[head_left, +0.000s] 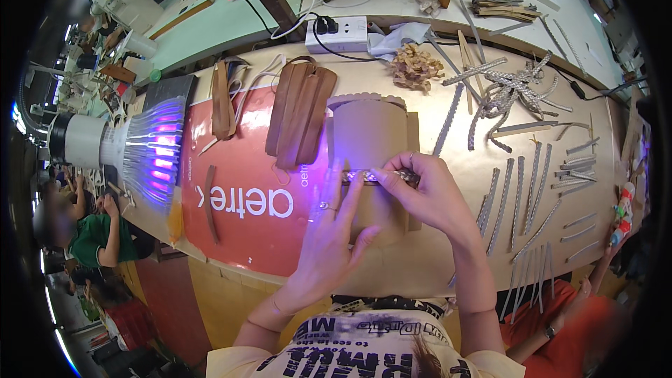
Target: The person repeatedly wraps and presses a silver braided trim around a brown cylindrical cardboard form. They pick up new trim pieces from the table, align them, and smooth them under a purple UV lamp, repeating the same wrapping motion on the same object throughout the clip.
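Braided strip (370, 176) lies crosswise near the middle of a long gold-brown worktable (409, 266). On the table's left part lies a red sheet (241, 143), with a finned lamp (105, 143) glowing purple at its left. Right of the sheet stands a curved tan form (367, 129), under the strip. The left hand (330, 241), fingers outstretched and ungripping, touches the strip's left end; the right hand (427, 189) pinches it between thumb and finger. Far right lie tangled braided cords (514, 91).
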`<state>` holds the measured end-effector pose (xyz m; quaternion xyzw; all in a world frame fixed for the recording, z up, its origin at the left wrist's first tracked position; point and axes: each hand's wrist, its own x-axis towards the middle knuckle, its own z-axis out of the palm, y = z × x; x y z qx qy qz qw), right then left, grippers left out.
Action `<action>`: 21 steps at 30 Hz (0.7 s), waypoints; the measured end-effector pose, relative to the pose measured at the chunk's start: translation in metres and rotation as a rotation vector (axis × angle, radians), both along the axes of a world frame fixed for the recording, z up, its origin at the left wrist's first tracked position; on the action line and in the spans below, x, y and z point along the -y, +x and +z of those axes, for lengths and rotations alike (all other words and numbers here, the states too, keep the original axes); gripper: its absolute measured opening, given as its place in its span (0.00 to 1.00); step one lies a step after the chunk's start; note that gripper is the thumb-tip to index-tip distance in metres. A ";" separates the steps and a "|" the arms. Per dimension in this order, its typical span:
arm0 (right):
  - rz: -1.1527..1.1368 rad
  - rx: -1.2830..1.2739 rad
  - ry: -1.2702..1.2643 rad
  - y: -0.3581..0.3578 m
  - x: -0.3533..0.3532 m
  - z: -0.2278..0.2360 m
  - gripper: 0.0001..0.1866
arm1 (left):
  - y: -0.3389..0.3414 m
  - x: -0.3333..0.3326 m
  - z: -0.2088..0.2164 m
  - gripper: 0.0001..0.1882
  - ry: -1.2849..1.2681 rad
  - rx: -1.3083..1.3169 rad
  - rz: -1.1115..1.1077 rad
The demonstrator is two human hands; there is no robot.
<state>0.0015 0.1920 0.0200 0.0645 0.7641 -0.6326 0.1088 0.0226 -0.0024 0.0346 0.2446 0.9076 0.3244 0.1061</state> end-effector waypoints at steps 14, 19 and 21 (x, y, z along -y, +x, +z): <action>0.027 0.070 0.102 0.005 -0.036 0.002 0.14 | 0.000 0.001 -0.009 0.45 0.001 0.002 -0.032; -0.017 0.089 0.054 0.006 -0.033 -0.011 0.14 | -0.003 -0.002 -0.003 0.45 -0.066 -0.006 -0.046; -0.023 0.100 -0.013 0.006 -0.032 -0.014 0.14 | -0.004 -0.003 -0.002 0.44 -0.090 -0.023 -0.064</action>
